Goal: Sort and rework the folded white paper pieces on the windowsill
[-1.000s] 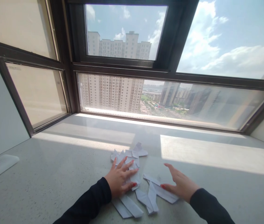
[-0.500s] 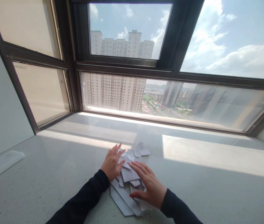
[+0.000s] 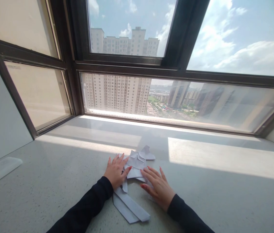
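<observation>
Several folded white paper pieces (image 3: 137,161) lie in a loose pile on the pale stone sill (image 3: 207,197). My left hand (image 3: 116,171) rests on the pile's left side with its fingers spread. Over the right edge of the pile lies my right hand (image 3: 156,187), fingers stretched out and touching paper. Nearer to me, two long folded paper strips (image 3: 129,207) overlap on the sill. A small folded piece (image 3: 148,152) sticks out at the far end of the pile. Paper under both palms is hidden.
A whitish translucent flat strip (image 3: 0,172) lies at the sill's left edge. Dark window frames (image 3: 127,68) stand behind the sill, with tall buildings (image 3: 120,94) outside. A white wall panel (image 3: 1,110) bounds the left side.
My right hand has shifted slightly away from me and right, pushing the near right papers up the pile. The long strips now lie apart from it. My left hand has flattened.
</observation>
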Motion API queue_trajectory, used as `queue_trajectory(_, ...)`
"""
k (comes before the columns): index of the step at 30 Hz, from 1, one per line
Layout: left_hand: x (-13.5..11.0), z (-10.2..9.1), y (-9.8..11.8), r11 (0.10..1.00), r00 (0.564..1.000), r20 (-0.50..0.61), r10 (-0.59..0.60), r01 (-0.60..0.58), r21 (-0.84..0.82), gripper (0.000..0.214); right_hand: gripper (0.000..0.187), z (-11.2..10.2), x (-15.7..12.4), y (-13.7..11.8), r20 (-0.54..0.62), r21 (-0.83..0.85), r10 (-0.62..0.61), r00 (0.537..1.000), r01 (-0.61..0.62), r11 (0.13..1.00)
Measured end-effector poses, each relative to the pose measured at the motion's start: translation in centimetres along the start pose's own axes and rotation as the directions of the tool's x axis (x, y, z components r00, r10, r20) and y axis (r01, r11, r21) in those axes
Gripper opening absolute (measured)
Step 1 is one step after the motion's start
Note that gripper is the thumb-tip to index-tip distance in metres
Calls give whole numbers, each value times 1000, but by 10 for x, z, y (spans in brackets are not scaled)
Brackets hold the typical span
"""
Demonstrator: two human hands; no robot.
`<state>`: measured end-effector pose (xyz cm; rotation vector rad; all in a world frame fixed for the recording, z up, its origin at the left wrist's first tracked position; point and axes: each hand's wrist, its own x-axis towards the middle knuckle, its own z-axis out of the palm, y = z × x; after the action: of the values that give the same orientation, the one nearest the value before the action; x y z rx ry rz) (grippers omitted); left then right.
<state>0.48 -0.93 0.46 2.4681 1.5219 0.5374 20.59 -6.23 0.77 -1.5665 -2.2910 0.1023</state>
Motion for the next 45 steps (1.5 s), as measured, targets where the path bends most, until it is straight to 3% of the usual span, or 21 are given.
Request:
queue_trajectory(3,-1,-1,2,970,977,65,201,-189,-151,51,30,-10,-2,-17,-29,41,-36,999,38,998)
queue_trajectory(5,-1,-2,4,916,943,49,330,-307,-259,54,30,-15,-2,-24,-70,52,-44,997,47,998)
queue_trajectory(7,-1,-3,5,877,921,17,389,-365,-313,55,33,-14,-2,-27,-54,67,-132,990,136,989)
queue_trajectory(10,-1,-5,4,906,935,24,355,-337,-257,54,44,-9,-1,-23,-1,79,-195,981,194,978)
queue_trajectory(13,-1,-8,1,975,977,32,212,-209,-76,46,27,-8,1,-9,-53,27,-49,997,50,998)
queue_trajectory(16,0,-12,1,993,993,-50,109,-107,43,41,31,-9,3,9,-174,-4,92,980,-94,996)
queue_trajectory(18,-1,-13,3,991,990,-72,121,-116,59,40,34,-8,3,16,-227,-33,137,964,-149,988)
queue_trajectory(21,-3,-7,8,984,986,-11,169,-168,66,41,37,-5,1,12,-174,-92,86,981,-103,990)
queue_trajectory(24,-3,-2,4,986,991,40,126,-129,109,43,30,-5,-3,-3,-105,-58,-15,994,9,998)
queue_trajectory(27,1,-4,-5,987,1000,-8,29,-27,160,49,27,-11,-1,-8,-145,-12,-48,988,47,999)
queue_trajectory(29,2,-8,-7,988,999,-44,-5,12,157,47,32,-12,4,2,-185,-5,-8,983,7,1000)
queue_trajectory(32,0,-10,0,995,1000,-3,14,-14,100,47,46,-8,19,24,-187,4,127,974,-128,992)
queue_trajectory(34,-3,-8,8,995,993,91,71,-76,58,61,50,-3,27,31,-99,6,185,978,-185,983)
queue_trajectory(38,-7,-11,12,987,947,283,152,-159,3,89,46,-3,24,23,108,45,72,992,-77,996)
queue_trajectory(41,-16,-22,0,988,952,268,149,-152,-11,95,48,-12,2,26,62,104,59,996,-65,992)
queue_trajectory(43,-26,-27,-9,988,966,206,153,-154,-13,97,56,-16,-17,42,-1,147,155,988,-153,977)
queue_trajectory(45,-36,-25,-14,987,970,185,160,-162,-3,101,63,-14,-35,56,-16,202,312,950,-303,932)
